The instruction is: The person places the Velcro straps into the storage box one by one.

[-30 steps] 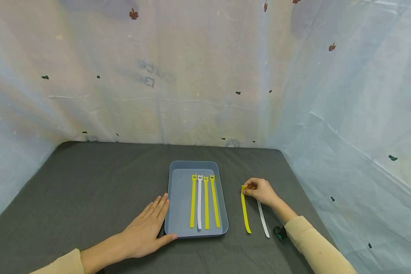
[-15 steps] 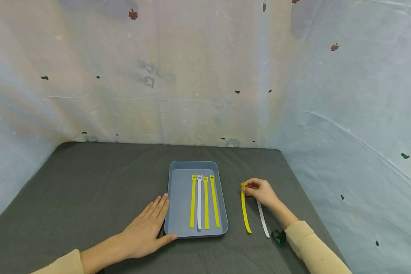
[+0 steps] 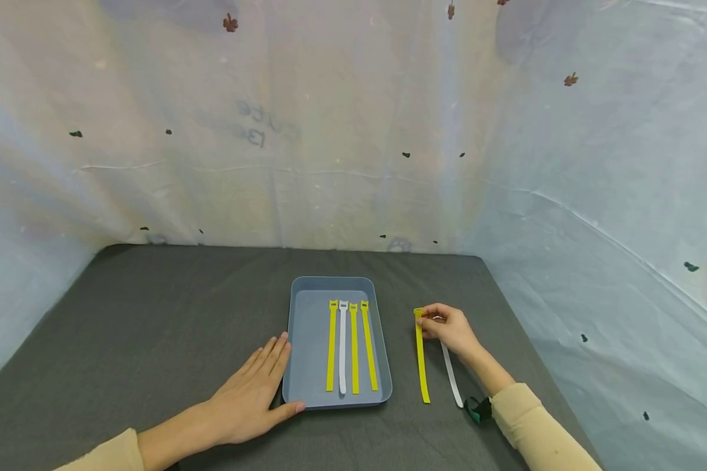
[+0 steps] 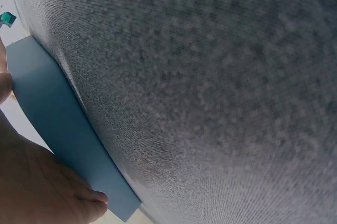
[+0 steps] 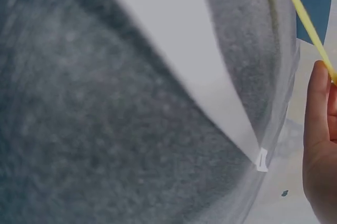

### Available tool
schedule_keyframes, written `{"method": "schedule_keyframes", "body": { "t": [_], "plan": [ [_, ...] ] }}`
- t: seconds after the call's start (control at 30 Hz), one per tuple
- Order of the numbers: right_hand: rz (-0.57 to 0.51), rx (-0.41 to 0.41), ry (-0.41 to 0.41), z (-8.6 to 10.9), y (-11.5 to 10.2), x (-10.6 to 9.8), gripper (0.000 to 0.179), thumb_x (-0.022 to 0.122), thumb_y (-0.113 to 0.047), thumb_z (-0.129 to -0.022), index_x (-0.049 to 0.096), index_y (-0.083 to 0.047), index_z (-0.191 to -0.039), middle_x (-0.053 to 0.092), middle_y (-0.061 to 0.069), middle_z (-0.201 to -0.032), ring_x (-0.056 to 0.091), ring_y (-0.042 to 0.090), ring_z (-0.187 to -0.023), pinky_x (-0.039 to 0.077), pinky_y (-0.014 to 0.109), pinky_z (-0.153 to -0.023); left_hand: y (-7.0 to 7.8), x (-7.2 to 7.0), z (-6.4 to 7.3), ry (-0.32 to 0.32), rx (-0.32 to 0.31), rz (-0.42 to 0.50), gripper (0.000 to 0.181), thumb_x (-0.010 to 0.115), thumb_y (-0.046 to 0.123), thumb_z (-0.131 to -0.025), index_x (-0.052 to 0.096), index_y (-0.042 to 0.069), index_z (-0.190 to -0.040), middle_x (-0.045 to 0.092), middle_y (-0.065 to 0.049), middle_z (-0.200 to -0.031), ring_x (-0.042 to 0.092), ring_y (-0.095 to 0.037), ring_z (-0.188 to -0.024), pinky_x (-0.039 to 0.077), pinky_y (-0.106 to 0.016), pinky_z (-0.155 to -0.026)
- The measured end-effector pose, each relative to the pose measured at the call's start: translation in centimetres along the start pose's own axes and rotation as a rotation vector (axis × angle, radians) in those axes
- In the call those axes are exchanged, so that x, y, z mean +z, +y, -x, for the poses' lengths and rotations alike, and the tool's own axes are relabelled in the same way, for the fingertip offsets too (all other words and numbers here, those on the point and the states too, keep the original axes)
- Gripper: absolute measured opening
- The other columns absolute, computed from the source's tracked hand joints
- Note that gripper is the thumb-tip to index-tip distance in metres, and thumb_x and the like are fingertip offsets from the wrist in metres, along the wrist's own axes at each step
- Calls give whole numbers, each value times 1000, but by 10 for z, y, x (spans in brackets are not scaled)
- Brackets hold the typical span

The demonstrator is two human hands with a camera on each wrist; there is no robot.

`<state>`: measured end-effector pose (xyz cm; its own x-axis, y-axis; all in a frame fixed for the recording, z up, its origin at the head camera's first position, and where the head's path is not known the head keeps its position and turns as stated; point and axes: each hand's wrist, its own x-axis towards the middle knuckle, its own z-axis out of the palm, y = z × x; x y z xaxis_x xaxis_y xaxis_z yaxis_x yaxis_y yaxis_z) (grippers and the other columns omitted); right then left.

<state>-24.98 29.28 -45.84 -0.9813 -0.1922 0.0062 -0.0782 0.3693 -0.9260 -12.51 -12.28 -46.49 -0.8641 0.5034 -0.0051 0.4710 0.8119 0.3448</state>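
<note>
Right grip [image 3: 450,328] pinches a yellow strap [image 3: 421,360] near its wider end.

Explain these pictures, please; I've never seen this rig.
No machine here: a person works with two bare hands. The wide view comes from a head camera looking forward and down; the other two come from the left and right wrists. The left hand touches the grey-blue tray, which sits on dark cloth and holds three yellow straps and a white strap. The right hand pinches a fourth yellow strap near its far end; another white strap lies on the cloth.
</note>
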Motion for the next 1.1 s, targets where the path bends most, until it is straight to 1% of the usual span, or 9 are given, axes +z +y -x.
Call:
{"method": "schedule_keyframes", "body": {
  "t": [0.13, 0.4, 0.6, 0.77, 0.93, 1.0, 1.1],
  "plan": [
    [-2, 8, 9, 3, -8, 0, 25, 68, -5, -101, 63, 10, -120, 65, 25, -117, 73, 24, -99, 62, 44, -86, 1, -1, 1, -2, 1, 8, 102, 51, 70, -100, 23, -6, -162, 6, -22, -172, 10, -41, -158, 21, -59, -124],
    [-23, 3, 17, 2, -25, -1, 28, 68, -9, -101, 63, 9, -123, 68, 22, -116, 72, 13, -94, 61, 50, -89, 2, -3, 1, 1, 2, 13, 101, 53, 68, -100, 24, -7, -161, 7, -23, -172, 11, -41, -158, 21, -59, -124],
    [-31, 20, 14, -1, -39, 0, 30, 69, -14, -102, 63, 5, -125, 67, 20, -118, 71, 14, -97, 59, 51, -92, 3, -4, 1, 1, 1, 11, 101, 53, 68, -100, 24, -7, -161, 7, -22, -172, 11, -41, -158, 20, -59, -125],
    [-65, 2, 17, -5, -53, 6, 30, 69, -13, -102, 64, 5, -125, 68, 19, -117, 72, 15, -95, 60, 49, -92, 2, -4, 1, -3, 0, 7, 102, 53, 69, -100, 24, -6, -162, 7, -22, -172, 11, -41, -158, 20, -59, -125],
    [-94, -49, 6, -11, -65, 15, 28, 69, -10, -102, 64, 7, -124, 69, 15, -111, 71, 14, -91, 61, 45, -89, 1, -5, 0, -6, -3, 2, 102, 52, 69, -99, 23, -6, -162, 7, -22, -172, 11, -41, -158, 20, -59, -125],
    [-110, -57, -2, -13, -68, 19, 28, 69, -10, -101, 64, 7, -123, 70, 12, -110, 71, 14, -91, 62, 43, -87, 1, -5, 0, -5, -3, 2, 102, 52, 69, -99, 23, -6, -162, 7, -22, -172, 11, -41, -158, 20, -59, -125],
    [-139, -52, -5, -17, -74, 26, 26, 70, -9, -100, 65, 5, -122, 70, 11, -108, 72, 15, -90, 62, 42, -87, 2, -5, 0, -4, -2, 4, 102, 53, 69, -99, 24, -6, -162, 7, -22, -172, 11, -41, -158, 20, -59, -125]
  ]
}}
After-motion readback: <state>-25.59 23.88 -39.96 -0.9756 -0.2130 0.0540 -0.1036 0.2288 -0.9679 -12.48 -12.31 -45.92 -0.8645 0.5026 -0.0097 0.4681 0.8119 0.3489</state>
